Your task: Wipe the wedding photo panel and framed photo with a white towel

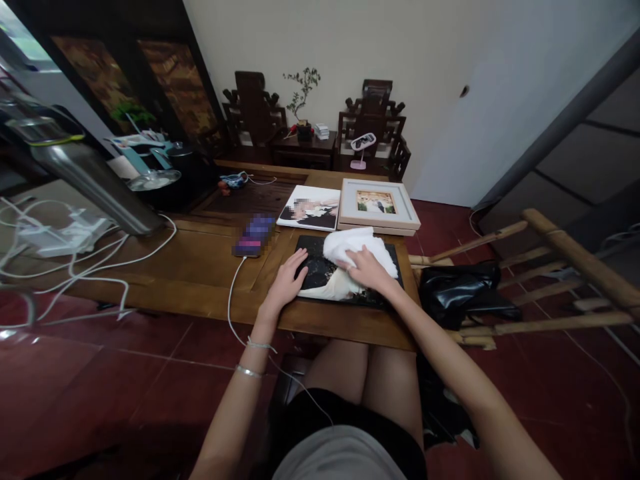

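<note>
A dark photo panel (316, 267), with a pale dress shape in its picture, lies flat at the near edge of the wooden table. My left hand (288, 280) rests on the panel's left edge, fingers stretched out and nothing held. On the right part of the panel, a bunched white cloth (349, 241) is pressed under my right hand (369, 268), whose fingers grip it. The cloth covers the panel's upper right area. Just behind stand a light framed picture (376, 202) and, to its left, another photo panel (310, 207).
A phone (253, 235) with a white cable lies left of the panel. Farther left are a steel bottle (97, 180) and tangled white chargers (60, 233). A bamboo chair (575, 267) holding a black bag (457, 290) stands by the table's right edge.
</note>
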